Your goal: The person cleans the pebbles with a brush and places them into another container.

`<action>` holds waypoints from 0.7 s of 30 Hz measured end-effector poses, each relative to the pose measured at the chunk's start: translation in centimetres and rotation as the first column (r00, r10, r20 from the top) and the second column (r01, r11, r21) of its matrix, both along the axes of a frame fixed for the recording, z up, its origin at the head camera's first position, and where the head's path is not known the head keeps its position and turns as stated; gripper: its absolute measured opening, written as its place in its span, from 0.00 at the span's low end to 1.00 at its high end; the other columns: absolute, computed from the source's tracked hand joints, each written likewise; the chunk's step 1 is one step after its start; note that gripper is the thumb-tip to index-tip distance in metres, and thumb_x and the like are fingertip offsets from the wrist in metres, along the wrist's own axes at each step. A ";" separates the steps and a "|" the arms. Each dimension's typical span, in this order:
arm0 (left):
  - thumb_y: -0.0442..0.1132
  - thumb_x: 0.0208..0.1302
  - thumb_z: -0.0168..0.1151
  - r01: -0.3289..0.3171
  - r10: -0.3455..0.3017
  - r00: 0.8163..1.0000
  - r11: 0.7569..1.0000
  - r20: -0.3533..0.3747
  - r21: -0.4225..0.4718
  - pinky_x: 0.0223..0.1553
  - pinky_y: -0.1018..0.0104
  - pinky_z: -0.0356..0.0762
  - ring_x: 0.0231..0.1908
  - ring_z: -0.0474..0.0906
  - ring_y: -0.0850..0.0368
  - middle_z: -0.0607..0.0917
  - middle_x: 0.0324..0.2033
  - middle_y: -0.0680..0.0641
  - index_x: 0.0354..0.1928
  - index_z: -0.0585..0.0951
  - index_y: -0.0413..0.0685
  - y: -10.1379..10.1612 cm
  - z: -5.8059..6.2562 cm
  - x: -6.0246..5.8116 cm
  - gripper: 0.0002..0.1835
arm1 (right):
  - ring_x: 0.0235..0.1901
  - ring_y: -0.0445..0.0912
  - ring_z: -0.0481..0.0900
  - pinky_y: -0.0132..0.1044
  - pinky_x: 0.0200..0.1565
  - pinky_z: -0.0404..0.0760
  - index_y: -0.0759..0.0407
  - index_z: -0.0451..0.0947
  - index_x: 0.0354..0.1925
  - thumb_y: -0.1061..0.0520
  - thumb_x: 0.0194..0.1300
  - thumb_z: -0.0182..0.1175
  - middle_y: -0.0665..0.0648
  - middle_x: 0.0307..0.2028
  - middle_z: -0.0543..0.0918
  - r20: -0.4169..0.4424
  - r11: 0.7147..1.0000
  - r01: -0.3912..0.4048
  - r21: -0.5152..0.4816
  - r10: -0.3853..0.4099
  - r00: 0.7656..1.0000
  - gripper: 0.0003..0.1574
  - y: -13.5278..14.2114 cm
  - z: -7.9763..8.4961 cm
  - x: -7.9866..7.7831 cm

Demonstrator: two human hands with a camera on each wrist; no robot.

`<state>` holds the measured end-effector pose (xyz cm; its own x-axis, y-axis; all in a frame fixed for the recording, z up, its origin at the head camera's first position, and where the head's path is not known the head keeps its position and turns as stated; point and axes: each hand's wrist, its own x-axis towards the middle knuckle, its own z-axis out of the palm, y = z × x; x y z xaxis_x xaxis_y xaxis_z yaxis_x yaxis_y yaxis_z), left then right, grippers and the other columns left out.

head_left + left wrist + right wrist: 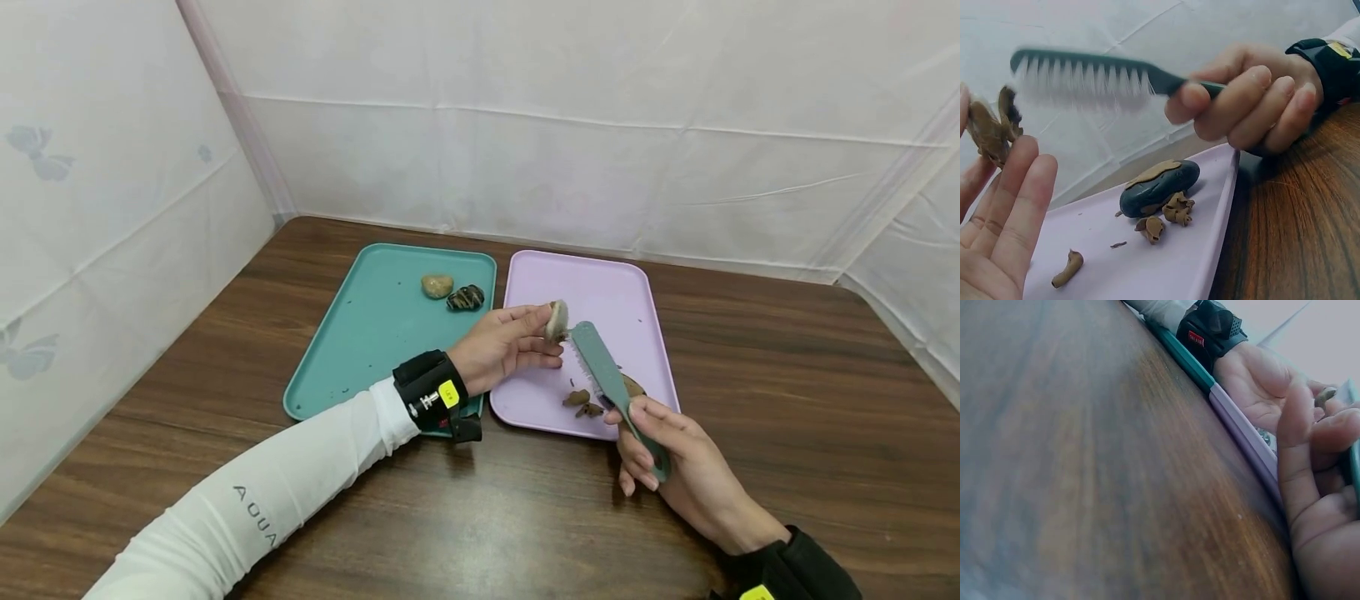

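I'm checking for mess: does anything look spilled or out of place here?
Yes, a little: brown, clay-like scraps lie loose on the lilac tray, beside a dark stone patched with similar material, so they look like shed residue. Small dark specks on the teal tray also look stray.

The head view looks forward and down from above the table (pixel 787 375); the left wrist view — close — faces right across the lilac tray (pixel 1147 259) to the brush (pixel 1110 65), both shared with the head view; the right wrist view, low and tilted, faces left along the tray's near edge.

The brush (pixel 606 371) is green (its bristles (pixel 1085 82) white).
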<state>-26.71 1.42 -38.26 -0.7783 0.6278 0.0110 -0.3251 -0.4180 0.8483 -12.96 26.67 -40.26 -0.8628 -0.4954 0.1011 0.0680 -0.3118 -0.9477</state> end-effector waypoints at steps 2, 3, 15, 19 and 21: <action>0.30 0.86 0.46 0.001 -0.002 1.000 1.000 -0.031 -0.016 0.50 0.55 0.90 0.36 0.88 0.53 0.87 0.39 0.43 0.60 0.78 0.30 0.0 -0.1 0.0 0.14 | 0.20 0.49 0.59 0.36 0.35 0.87 0.61 0.77 0.58 0.59 0.90 0.31 0.51 0.26 0.69 -0.011 1.000 0.001 -0.009 -0.001 1.000 0.26 0.0 0.0 0.0; 0.29 0.85 0.47 0.003 -0.005 0.999 1.000 -0.049 -0.026 0.50 0.54 0.90 0.36 0.88 0.53 0.87 0.40 0.43 0.60 0.78 0.30 0.0 -0.1 0.0 0.13 | 0.21 0.49 0.60 0.36 0.35 0.86 0.61 0.77 0.58 0.59 0.90 0.31 0.51 0.27 0.69 -0.015 1.000 0.001 -0.008 -0.002 1.000 0.26 0.0 0.0 0.0; 0.33 0.86 0.47 0.031 -0.037 0.995 0.998 -0.094 -0.062 0.49 0.54 0.90 0.34 0.88 0.53 0.88 0.39 0.44 0.67 0.74 0.27 0.0 0.0 -0.1 0.18 | 0.21 0.44 0.67 0.37 0.35 0.88 0.61 0.78 0.57 0.57 0.90 0.35 0.50 0.27 0.72 0.014 0.999 0.014 0.046 -0.015 1.000 0.24 -0.1 0.1 -0.1; 0.35 0.87 0.46 0.040 -0.043 0.997 0.998 -0.063 -0.049 0.48 0.58 0.90 0.35 0.88 0.53 0.88 0.39 0.44 0.69 0.72 0.25 -0.1 0.0 -0.1 0.21 | 0.21 0.46 0.64 0.38 0.36 0.89 0.61 0.79 0.58 0.57 0.91 0.34 0.50 0.27 0.72 0.015 1.000 0.005 0.028 -0.006 1.000 0.25 0.1 -0.1 -0.2; 0.36 0.87 0.46 0.044 -0.045 0.998 0.998 -0.044 -0.042 0.48 0.59 0.90 0.35 0.88 0.53 0.88 0.39 0.43 0.66 0.74 0.27 -0.1 0.0 -0.1 0.19 | 0.21 0.48 0.61 0.38 0.36 0.88 0.61 0.79 0.59 0.57 0.91 0.32 0.51 0.27 0.70 0.003 1.000 -0.001 0.002 0.001 1.000 0.27 0.1 -0.2 -0.1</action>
<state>-26.77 1.34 -38.25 -0.7489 0.6624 0.0185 -0.3042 -0.3684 0.8785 -13.10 26.81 -40.45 -0.8628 -0.4962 0.0971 0.0714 -0.3096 -0.9482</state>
